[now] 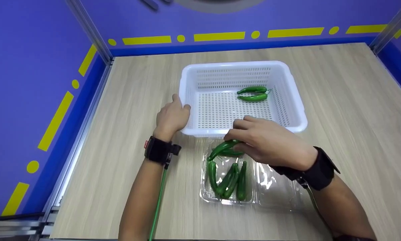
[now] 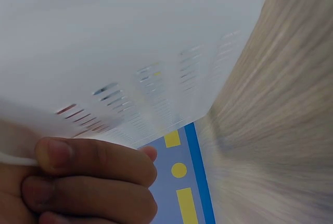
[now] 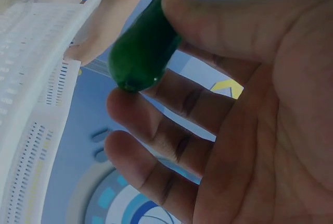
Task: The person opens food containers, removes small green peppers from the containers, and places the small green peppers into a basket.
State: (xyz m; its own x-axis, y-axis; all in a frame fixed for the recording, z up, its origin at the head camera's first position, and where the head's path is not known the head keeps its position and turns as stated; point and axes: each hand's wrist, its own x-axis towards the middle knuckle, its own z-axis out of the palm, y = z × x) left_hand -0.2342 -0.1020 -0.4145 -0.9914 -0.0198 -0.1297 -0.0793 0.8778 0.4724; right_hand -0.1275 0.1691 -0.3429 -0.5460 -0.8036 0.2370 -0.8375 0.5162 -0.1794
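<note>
My left hand (image 1: 173,115) grips the left rim of a white plastic basket (image 1: 242,65); in the left wrist view its curled fingers (image 2: 99,164) lie against the outer wall. My right hand (image 1: 267,142) pinches a green chili pepper (image 1: 222,149) between thumb and fingers, over a clear plastic clamshell box (image 1: 205,197). The right wrist view shows that pepper's rounded end (image 3: 140,57), with the thumb on it. Several green chili peppers (image 1: 242,182) lie in the box, one partly behind the held pepper. Two more peppers (image 1: 254,97) lie at the basket's right side.
The box's clear lid (image 1: 277,197) lies folded out to the right, partly under my right forearm. A wooden tabletop (image 1: 126,100) carries everything. Blue panels (image 1: 217,43) with yellow marks stand behind and at the sides. A green cable (image 1: 158,204) runs along my left forearm.
</note>
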